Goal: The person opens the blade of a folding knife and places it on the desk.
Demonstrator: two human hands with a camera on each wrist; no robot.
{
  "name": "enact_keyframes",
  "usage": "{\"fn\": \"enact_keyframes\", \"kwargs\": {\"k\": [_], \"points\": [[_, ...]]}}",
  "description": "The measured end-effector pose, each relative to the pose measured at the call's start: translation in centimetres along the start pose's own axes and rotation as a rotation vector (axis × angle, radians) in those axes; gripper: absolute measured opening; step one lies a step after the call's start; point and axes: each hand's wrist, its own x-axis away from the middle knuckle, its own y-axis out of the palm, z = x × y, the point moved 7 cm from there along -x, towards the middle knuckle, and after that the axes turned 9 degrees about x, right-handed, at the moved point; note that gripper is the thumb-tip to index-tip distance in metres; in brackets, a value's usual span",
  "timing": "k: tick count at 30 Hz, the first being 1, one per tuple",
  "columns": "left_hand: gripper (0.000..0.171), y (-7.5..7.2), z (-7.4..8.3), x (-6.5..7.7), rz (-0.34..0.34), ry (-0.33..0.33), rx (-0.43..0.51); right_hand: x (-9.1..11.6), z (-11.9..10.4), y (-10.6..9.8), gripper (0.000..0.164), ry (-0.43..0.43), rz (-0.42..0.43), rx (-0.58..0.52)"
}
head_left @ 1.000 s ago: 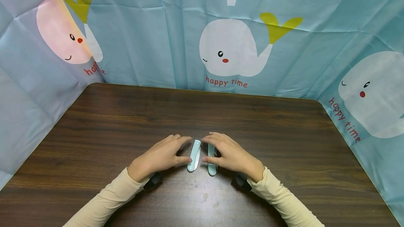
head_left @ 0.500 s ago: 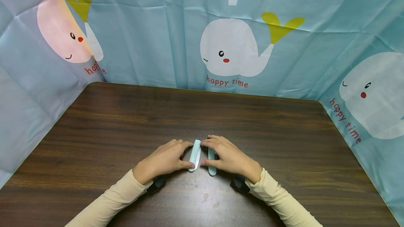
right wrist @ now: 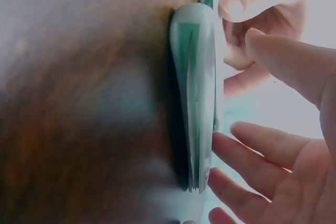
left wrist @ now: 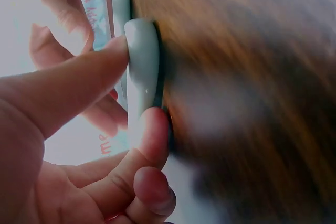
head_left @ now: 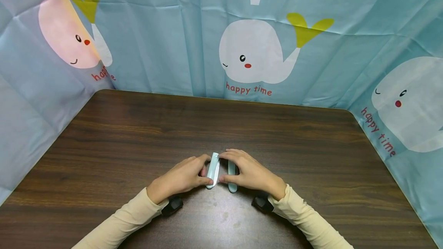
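Two pale mint folding knives lie side by side near the table's front middle. My left hand (head_left: pixel 181 175) pinches the left folding knife (head_left: pixel 212 167) between thumb and fingers along its left side; a silvery blade shows on its right edge. Up close in the left wrist view, the thumb presses the rounded handle (left wrist: pixel 143 56). My right hand (head_left: pixel 254 170) arches over the right folding knife (head_left: pixel 231 169), fingers loosely bent, fingertips close to the left knife's top end; whether they touch it I cannot tell. In the right wrist view, the right knife (right wrist: pixel 206 72) shows thin metal edges within its green-lined slot.
The dark wood-grain table (head_left: pixel 166 122) stretches out beyond and beside both hands. A light-blue curtain (head_left: pixel 166 49) printed with whales hangs along its back and sides. A dark device (head_left: pixel 172 205) sits under the left wrist, another (head_left: pixel 262 203) under the right.
My left hand has moved slightly right, its thumb and fingers closing on the left knife. The right hand has shifted slightly toward that knife. The right knife stays in place.
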Motion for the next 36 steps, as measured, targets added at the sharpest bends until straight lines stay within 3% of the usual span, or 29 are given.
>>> {"fn": "enact_keyframes", "kwargs": {"k": [9, 16, 23, 30, 36], "points": [[0.056, -0.2, 0.3, 0.1, 0.035, -0.043, 0.065, -0.2, 0.2, -1.0, 0.053, -0.029, 0.137, -0.065], [0.043, -0.3, 0.1, -0.2, 0.014, -0.065, 0.107, -0.1, 0.2, -1.3, 0.046, -0.035, 0.189, -0.072], [0.029, -0.2, -0.2, -0.1, -0.007, -0.043, 0.164, 0.0, 0.1, -1.5, 0.044, -0.021, 0.206, -0.114], [0.025, -0.9, -0.1, -0.1, 0.023, -0.037, 0.218, 0.0, 0.3, -1.9, 0.041, 0.009, 0.206, -0.176], [0.022, -1.6, 0.3, -0.2, 0.081, 0.006, 0.285, 0.2, 0.6, -2.1, 0.037, 0.087, 0.212, -0.351]]}}
